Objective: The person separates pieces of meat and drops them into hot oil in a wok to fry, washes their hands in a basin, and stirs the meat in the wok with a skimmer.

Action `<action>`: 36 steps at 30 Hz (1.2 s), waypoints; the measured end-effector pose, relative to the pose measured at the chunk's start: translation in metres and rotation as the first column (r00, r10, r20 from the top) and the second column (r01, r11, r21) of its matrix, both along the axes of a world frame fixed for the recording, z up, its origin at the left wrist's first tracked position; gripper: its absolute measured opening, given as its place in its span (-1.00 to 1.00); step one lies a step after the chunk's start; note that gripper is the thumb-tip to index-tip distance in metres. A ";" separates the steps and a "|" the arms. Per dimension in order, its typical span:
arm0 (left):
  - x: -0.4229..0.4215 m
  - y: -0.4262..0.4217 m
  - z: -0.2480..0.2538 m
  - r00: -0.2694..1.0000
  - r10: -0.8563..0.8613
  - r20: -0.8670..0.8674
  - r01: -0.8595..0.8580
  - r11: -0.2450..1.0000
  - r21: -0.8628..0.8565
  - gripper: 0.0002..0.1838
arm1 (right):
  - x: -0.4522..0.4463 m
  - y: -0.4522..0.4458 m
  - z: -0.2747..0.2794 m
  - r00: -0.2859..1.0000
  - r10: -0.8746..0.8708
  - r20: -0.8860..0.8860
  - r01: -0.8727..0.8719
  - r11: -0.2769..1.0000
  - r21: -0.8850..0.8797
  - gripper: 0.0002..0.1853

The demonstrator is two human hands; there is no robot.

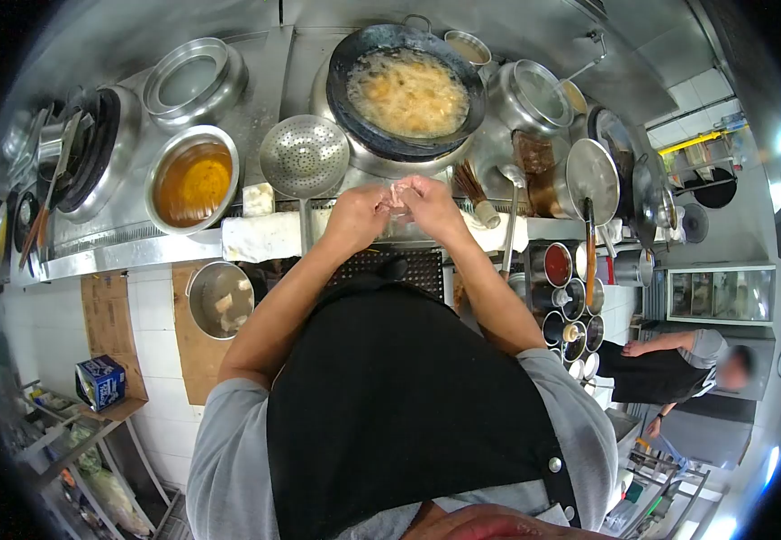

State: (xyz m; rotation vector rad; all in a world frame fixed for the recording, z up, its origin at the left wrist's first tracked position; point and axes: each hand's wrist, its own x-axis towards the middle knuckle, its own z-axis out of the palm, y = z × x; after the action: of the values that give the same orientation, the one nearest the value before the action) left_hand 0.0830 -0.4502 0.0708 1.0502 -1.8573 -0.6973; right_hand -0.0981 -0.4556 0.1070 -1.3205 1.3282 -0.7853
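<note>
My left hand (357, 216) and my right hand (433, 211) meet in front of the stove, fingers pinched together. Between them is a small pinkish-white piece (398, 197), too small to name. Just beyond my hands, a large black wok (343, 90) holds bubbling, foaming oil (408, 94) with yellowish pieces in it. A perforated skimmer (305, 155) lies to the left of the wok, its handle pointing toward me. To the right of my right hand are a bamboo brush (471, 184) and a metal ladle (514, 178).
A bowl of amber liquid (153, 193) stands left, near folded white cloths (260, 236) on the stove edge. Lower left is a pot (194, 310) with pale chunks in liquid. Sauce containers (558, 264) cluster at right. Another person (660, 369) in a black apron stands farther right.
</note>
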 end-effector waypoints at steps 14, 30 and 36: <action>0.024 -0.004 0.004 0.896 -0.235 0.376 0.242 0.970 0.030 -0.74 | 0.011 0.017 -0.010 0.756 0.335 -0.563 -0.531 0.816 -0.228 -0.76; 0.072 -0.023 -0.045 0.992 0.032 -0.125 0.025 0.904 0.427 -0.77 | -0.039 -0.029 0.003 0.959 0.059 0.278 -0.124 0.967 0.224 -0.70; 0.051 -0.032 -0.019 0.965 0.107 -0.238 0.056 0.806 0.589 -0.80 | -0.040 -0.077 0.011 0.940 0.009 0.340 -0.116 0.948 0.295 -0.55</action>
State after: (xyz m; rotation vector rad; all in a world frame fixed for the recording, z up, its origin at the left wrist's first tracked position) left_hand 0.1344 -0.4823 0.0515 1.2910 -1.4118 -1.3924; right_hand -0.1380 -0.5321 0.1184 -0.9258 1.0782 -0.6865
